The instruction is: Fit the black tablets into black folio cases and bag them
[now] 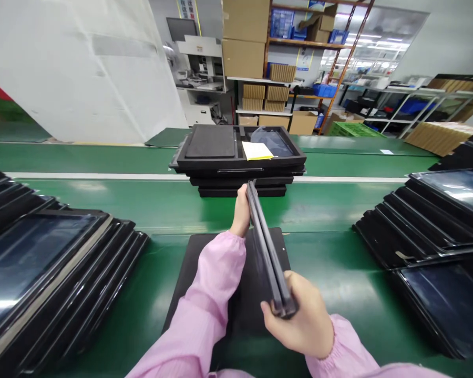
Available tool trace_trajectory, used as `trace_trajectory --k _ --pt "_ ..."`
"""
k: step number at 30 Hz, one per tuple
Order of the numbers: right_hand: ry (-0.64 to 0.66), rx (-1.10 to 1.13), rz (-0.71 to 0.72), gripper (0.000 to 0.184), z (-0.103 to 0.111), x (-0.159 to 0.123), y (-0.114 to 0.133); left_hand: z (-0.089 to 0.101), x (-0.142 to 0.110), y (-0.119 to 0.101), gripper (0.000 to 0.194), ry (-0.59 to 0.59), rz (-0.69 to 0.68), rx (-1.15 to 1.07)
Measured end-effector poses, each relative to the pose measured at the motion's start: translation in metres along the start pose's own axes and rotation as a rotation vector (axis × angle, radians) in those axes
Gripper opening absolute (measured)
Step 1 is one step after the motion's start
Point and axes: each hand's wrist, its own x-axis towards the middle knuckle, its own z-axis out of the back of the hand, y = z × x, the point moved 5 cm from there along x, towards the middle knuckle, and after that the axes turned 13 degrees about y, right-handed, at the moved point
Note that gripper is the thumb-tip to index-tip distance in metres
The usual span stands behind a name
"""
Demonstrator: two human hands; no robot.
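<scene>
Between my two hands a pair of thin dark flat panels (268,252) stands on edge, side by side, long edges facing up. Their exact kind does not show from this angle. My left hand (242,212) grips the far end, its fingers partly hidden behind the panels. At the near end my right hand (302,315) is closed round the corner, thumb on the left side. Beneath them a black flat mat or board (205,262) lies on the green work surface. Just beyond my left hand is a stack of black foam trays (244,173).
Left is a slanted stack of black-framed screens (43,247); on the right stand further stacked screens (437,220). A yellow-edged paper (257,150) lies on the foam trays. The green bench (173,205) has a white strip across it. Shelves with cardboard boxes (244,58) stand behind.
</scene>
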Motion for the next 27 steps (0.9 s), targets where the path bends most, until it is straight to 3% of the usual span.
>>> trace_trajectory --k 3,7,13,19,23,27 --pt "0.141 0.014 -0.045 0.026 -0.031 -0.007 -0.024 0.007 0.011 -0.010 0.044 0.030 -0.157 0.034" --pt "0.249 0.124 -0.163 0.029 -0.053 -0.013 -0.051 0.013 0.015 0.003 0.042 0.083 -0.145 0.041" --pt "0.323 0.372 -0.142 0.038 -0.037 -0.005 -0.046 0.017 0.022 0.017 0.049 0.086 -0.125 -0.017" --pt "0.489 0.394 -0.251 0.025 -0.007 0.042 -0.044 0.017 0.023 0.024 0.052 0.061 -0.164 -0.049" --pt "0.630 0.326 -0.331 0.033 -0.006 0.068 -0.051 0.015 0.020 0.024 0.057 0.050 -0.170 -0.078" --pt "0.680 0.381 -0.287 0.034 -0.013 0.074 -0.060 0.012 0.017 0.021 0.061 0.055 -0.191 -0.120"
